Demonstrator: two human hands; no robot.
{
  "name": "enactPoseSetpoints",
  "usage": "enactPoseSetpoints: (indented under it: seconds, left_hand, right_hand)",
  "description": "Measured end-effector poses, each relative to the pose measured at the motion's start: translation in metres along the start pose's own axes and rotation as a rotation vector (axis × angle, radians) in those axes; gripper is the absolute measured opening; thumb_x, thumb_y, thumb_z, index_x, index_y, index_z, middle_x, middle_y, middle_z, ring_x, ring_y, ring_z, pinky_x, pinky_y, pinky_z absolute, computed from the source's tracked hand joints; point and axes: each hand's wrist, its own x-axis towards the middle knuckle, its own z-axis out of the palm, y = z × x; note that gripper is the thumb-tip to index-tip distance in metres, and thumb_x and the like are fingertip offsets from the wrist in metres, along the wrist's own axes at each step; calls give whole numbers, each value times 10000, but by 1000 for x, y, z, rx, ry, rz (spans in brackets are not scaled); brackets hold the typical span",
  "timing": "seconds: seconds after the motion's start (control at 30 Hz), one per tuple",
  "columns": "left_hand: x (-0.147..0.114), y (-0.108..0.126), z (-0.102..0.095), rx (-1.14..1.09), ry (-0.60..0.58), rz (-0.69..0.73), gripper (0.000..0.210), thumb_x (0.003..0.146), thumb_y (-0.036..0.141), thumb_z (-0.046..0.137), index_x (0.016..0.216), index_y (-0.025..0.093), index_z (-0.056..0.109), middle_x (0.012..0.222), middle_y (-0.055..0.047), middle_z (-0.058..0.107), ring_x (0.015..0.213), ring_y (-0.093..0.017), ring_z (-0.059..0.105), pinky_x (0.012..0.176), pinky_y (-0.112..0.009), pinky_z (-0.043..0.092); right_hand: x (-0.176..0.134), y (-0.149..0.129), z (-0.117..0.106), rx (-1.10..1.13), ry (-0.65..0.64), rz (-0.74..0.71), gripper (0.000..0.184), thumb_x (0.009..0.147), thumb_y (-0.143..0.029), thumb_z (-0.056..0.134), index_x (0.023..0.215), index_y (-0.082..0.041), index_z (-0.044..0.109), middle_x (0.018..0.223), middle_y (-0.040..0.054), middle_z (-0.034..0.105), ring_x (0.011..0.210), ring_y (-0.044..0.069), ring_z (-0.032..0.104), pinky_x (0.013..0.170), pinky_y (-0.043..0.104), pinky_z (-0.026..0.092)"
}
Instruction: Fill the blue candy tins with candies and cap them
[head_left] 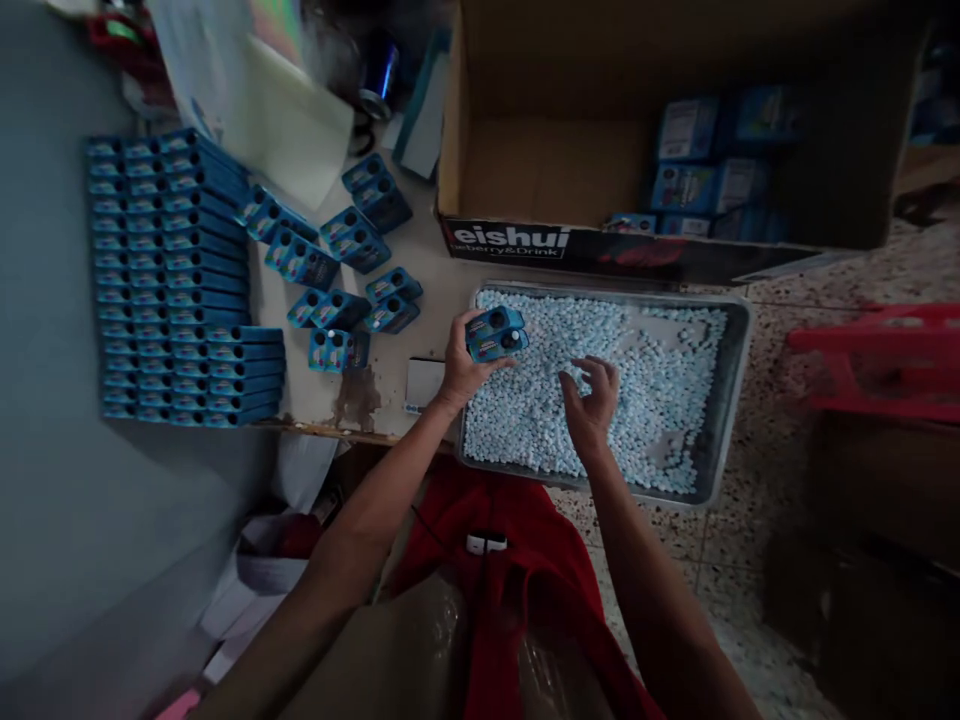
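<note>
I work at a worn pale table (442,300) over a speckled floor (825,290), with a neat stack of blue boxes (176,280) on the left side and an open cardboard carton (600,150) behind. My left hand (461,365) is closed around two small blue boxes (495,335), held just above the near-left corner of the grey tray (739,360). My right hand (592,400), fingers bent and half open, touches the small pale blue pellets (660,340) in the tray, near the boxes.
</note>
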Motion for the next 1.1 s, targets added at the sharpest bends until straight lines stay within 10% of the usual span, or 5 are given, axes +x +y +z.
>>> enactPoseSetpoints:
  seconds: [0.37, 0.57, 0.83, 0.97, 1.1]
  left_hand:
    - [-27, -49, -88, 262, 427, 88, 831, 758, 582, 904, 1391, 253, 478, 1326, -141, 600, 1272, -305, 627, 1126, -557, 520]
    - [-15, -64, -72, 245, 451, 9, 951, 663, 661, 926, 1390, 252, 469, 1339, -144, 584, 1296, -321, 620, 1129, -566, 518]
    - [-11, -44, -61, 74, 366, -52, 953, 682, 740, 865, 1407, 287, 443, 1354, -120, 584, 1262, -295, 637, 1078, -478, 552]
    - [-6, -30, -67, 165, 277, 5, 909, 715, 707, 867, 1402, 285, 445, 1349, -127, 592, 1282, -305, 635, 1086, -486, 555]
    - [4, -17, -64, 250, 206, 116, 883, 712, 648, 906, 1383, 266, 477, 1312, -133, 619, 1273, -322, 637, 1118, -504, 536]
  right_hand:
    - [8, 23, -3, -57, 29, -20, 416, 890, -554, 687, 1105, -198, 706, 1285, 173, 595, 1255, 317, 590, 938, 468, 574]
    - [22, 28, 2, -246, -42, -168, 495, 971, -593, 607, 1232, -183, 702, 1329, 209, 612, 1308, 351, 570, 1098, 572, 489]
    - [11, 13, 51, -594, -589, -552, 597, 959, -621, 651, 1451, -284, 643, 1626, 181, 490, 1550, 436, 352, 1219, 655, 295]
    - [23, 12, 60, -383, -704, -361, 317, 961, -500, 651, 1045, -214, 759, 1283, 192, 709, 1262, 361, 605, 1056, 500, 460]
    - [40, 6, 50, 129, -549, 197, 398, 827, -587, 739, 740, -229, 587, 735, 53, 633, 751, 206, 595, 713, 314, 478]
